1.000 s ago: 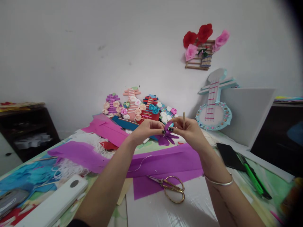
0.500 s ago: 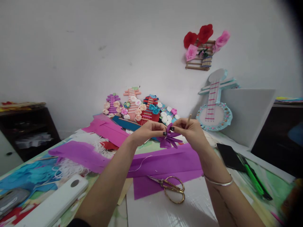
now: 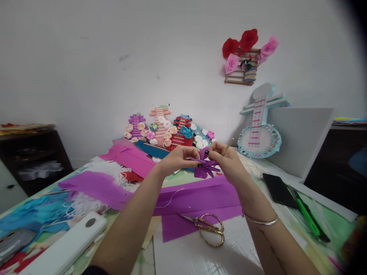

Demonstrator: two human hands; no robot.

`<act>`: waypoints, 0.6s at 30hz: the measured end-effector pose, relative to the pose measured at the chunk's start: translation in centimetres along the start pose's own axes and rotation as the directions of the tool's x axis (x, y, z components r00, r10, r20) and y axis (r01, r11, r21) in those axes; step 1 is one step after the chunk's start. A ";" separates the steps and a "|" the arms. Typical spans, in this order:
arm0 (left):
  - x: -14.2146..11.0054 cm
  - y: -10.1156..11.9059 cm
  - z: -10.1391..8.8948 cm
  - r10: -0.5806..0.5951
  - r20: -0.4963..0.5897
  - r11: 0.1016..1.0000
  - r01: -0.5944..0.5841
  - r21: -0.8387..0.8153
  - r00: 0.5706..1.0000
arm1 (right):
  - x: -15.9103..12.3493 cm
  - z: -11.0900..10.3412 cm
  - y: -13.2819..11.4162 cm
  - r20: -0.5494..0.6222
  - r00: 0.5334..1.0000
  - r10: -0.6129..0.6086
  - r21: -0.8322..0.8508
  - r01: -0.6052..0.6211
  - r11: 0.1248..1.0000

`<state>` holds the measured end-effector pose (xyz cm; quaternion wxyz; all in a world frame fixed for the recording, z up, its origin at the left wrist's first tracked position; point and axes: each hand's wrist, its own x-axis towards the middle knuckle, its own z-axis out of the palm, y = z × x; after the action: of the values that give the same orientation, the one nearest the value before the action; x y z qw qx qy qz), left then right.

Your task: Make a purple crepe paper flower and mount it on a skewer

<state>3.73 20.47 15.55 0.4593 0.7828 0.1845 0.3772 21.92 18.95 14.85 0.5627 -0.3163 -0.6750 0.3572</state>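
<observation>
Both my hands are raised above the table and pinch a small purple paper flower (image 3: 204, 167) between them. My left hand (image 3: 175, 159) grips it from the left with thumb and fingers closed. My right hand (image 3: 226, 160) pinches it from the right and also holds a thin wooden stick (image 3: 228, 145) that points up and to the right. The flower's petals hang down below my fingertips. Purple crepe paper sheets (image 3: 197, 198) lie on the table beneath my hands.
Gold scissors (image 3: 208, 228) lie near the front on a white board (image 3: 200, 256). A black phone (image 3: 276, 190) and green pen (image 3: 306, 215) lie at right. Small craft guitars with flowers (image 3: 169, 131) line the wall, a larger blue one (image 3: 258, 130) at right. A white box (image 3: 63, 248) is at front left.
My hands have turned the purple flower between the fingertips. The stick has tipped from upright to leaning right. My right hand sank a little.
</observation>
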 end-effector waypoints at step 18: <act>0.5 -0.6 1.3 0.333 -0.034 0.796 -0.262 0.546 0.942 | -0.2 0.7 0.2 -0.230 0.965 -0.126 -0.455 0.008 0.890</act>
<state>5.13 20.35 14.89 0.1454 0.8725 0.1856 0.4279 21.23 18.80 14.55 0.5676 -0.4574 -0.6725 0.1281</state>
